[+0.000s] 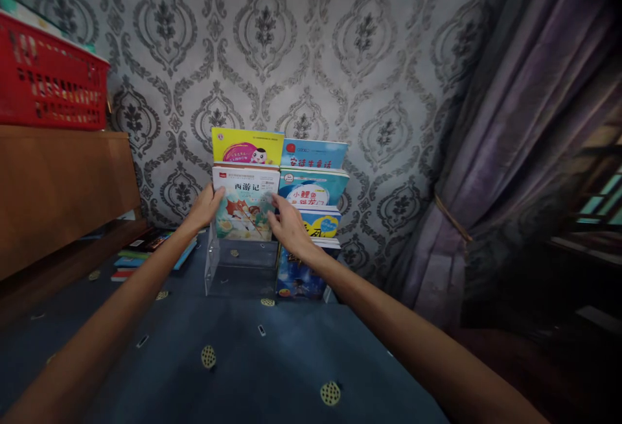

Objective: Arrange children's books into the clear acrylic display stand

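A white picture-covered book (245,210) stands upright in the left column of a clear tiered book stand (210,268). My left hand (206,207) is closed on its left edge, thumb on the front cover. At its right edge, my right hand (288,222) grips with thumb and fingers. Behind it rises a yellow book (233,142) with a pink patch. The stand's right column carries a light-blue book (321,150), a teal book (315,184), a blue-and-yellow book (326,224) and a dark-blue book (301,276), partly behind my right hand and forearm.
Several books (146,242) lie stacked left of the stand on the blue patterned tablecloth (262,372). Farther left, a red plastic basket (53,77) sits on a wooden cabinet (68,184). Patterned wallpaper backs the table, and a tied purple-grey curtain (466,171) hangs at right.
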A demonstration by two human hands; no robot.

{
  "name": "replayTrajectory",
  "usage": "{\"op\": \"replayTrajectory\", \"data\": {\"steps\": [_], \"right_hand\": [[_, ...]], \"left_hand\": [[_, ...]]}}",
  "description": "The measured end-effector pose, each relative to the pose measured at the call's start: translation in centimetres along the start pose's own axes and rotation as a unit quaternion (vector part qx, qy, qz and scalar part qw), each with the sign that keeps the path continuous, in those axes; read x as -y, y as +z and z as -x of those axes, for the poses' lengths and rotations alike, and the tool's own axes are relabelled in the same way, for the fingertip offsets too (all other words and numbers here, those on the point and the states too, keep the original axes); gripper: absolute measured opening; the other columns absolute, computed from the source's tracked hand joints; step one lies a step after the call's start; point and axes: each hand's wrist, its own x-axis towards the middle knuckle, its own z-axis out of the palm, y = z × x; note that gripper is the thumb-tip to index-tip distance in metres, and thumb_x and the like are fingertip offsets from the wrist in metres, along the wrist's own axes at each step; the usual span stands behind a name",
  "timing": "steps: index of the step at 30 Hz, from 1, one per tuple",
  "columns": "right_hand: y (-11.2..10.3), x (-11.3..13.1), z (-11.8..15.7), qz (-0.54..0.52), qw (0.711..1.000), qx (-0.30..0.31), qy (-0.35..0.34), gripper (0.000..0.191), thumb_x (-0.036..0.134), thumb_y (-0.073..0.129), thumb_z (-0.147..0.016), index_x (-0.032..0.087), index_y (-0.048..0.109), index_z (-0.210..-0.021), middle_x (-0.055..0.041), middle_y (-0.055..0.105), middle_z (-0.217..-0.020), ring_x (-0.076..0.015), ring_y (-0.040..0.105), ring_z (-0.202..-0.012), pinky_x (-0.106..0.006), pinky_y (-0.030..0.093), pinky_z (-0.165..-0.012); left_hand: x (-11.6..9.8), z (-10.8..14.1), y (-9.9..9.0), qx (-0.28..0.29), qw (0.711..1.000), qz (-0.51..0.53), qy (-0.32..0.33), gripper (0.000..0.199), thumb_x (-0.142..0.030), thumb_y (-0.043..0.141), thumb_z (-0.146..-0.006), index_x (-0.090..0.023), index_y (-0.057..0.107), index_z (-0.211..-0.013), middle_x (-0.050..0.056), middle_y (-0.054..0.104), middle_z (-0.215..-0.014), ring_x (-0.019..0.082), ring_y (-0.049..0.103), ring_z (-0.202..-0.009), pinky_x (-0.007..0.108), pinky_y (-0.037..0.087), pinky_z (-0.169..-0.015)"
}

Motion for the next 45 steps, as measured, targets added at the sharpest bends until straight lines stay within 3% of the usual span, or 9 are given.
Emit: {"op": "replayTrajectory", "data": {"steps": [5,12,22,27,32,34,38,40,45], "right_hand": [[0.1,0.0,0.1,-0.004,1.0,0.009,0.006,0.051,0.021,0.052,-0.09,0.014,0.055,-0.141,-0.0198,0.064,-0.138,-0.0321,0.061,-0.129,-0.049,0.057,-0.101],[-0.4,0.3,0.4,-0.016,1.0,0.016,0.008,0.05,0.02,0.051,-0.091,0.014,0.055,-0.14,-0.0199,0.063,-0.14,-0.0315,0.061,-0.13,-0.05,0.057,-0.101],[-0.7,0.5,0.6,-0.021,1.0,0.018,0.011,0.049,0.02,0.052,-0.091,0.011,0.057,-0.14,-0.0193,0.064,-0.139,-0.0292,0.061,-0.131,-0.045,0.055,-0.104],[-0.9,1.7,1.7,-0.04,0.999,0.02,-0.007,0.045,0.017,0.054,-0.091,0.015,0.062,-0.135,-0.0148,0.071,-0.129,-0.0264,0.067,-0.12,-0.042,0.057,-0.099],[-0.4,3.6,6.6,-0.099,0.989,0.092,-0.058,0.036,0.021,0.048,-0.097,0.015,0.069,-0.126,-0.013,0.076,-0.116,-0.0221,0.073,-0.103,-0.037,0.057,-0.092],[0.4,4.0,9.6,-0.116,0.979,0.154,-0.061,0.037,0.022,0.047,-0.099,0.015,0.069,-0.128,-0.0114,0.078,-0.108,-0.0211,0.074,-0.098,-0.036,0.057,-0.091],[3.2,4.0,16.4,-0.13,0.964,0.231,0.002,0.037,0.025,0.047,-0.1,0.02,0.07,-0.129,-0.0099,0.079,-0.112,-0.0223,0.074,-0.101,-0.037,0.055,-0.095],[4.7,3.8,19.3,-0.127,0.963,0.23,0.054,0.036,0.03,0.05,-0.1,0.023,0.072,-0.128,-0.0096,0.079,-0.111,-0.0246,0.073,-0.102,-0.039,0.054,-0.096],[8.0,3.1,23.7,-0.22,0.933,0.249,0.137,0.049,0.051,0.042,-0.103,0.02,0.072,-0.126,-0.0107,0.079,-0.091,-0.0235,0.075,-0.084,-0.041,0.056,-0.088]], "left_hand": [[0.8,-0.4,-0.2,-0.005,0.999,0.052,0.008,0.048,-0.066,0.041,-0.088,-0.022,0.059,-0.091,0.014,0.073,-0.098,0.033,0.067,-0.098,0.045,0.054,-0.088],[1.2,-0.2,-0.1,-0.014,0.997,0.075,0.003,0.051,-0.069,0.042,-0.086,-0.022,0.058,-0.089,0.012,0.071,-0.093,0.032,0.065,-0.096,0.044,0.054,-0.088],[1.0,0.3,-0.2,-0.002,0.997,0.067,-0.025,0.05,-0.064,0.041,-0.088,-0.019,0.059,-0.1,0.015,0.071,-0.109,0.033,0.063,-0.107,0.048,0.05,-0.098],[1.0,0.9,-0.5,-0.012,0.996,0.075,-0.034,0.049,-0.058,0.042,-0.09,-0.017,0.058,-0.11,0.016,0.069,-0.116,0.032,0.063,-0.113,0.05,0.047,-0.104],[2.4,4.3,-0.6,-0.036,0.993,0.089,-0.065,0.048,-0.056,0.04,-0.093,-0.017,0.056,-0.116,0.015,0.067,-0.118,0.03,0.063,-0.114,0.049,0.05,-0.102],[3.5,6.6,-0.2,-0.042,0.991,0.097,-0.084,0.049,-0.056,0.038,-0.093,-0.018,0.054,-0.118,0.015,0.067,-0.118,0.029,0.064,-0.113,0.048,0.052,-0.099],[5.7,11.8,0.8,-0.044,0.986,0.109,-0.121,0.047,-0.058,0.037,-0.091,-0.02,0.056,-0.11,0.012,0.07,-0.107,0.029,0.067,-0.105,0.047,0.054,-0.093],[6.6,14.1,1.3,-0.052,0.983,0.109,-0.141,0.047,-0.06,0.037,-0.089,-0.021,0.057,-0.104,0.011,0.071,-0.099,0.03,0.069,-0.098,0.048,0.055,-0.089],[8.5,17.8,2.0,-0.068,0.978,0.111,-0.166,0.042,-0.061,0.042,-0.087,-0.023,0.061,-0.093,0.009,0.072,-0.085,0.031,0.071,-0.085,0.048,0.056,-0.081]]}}
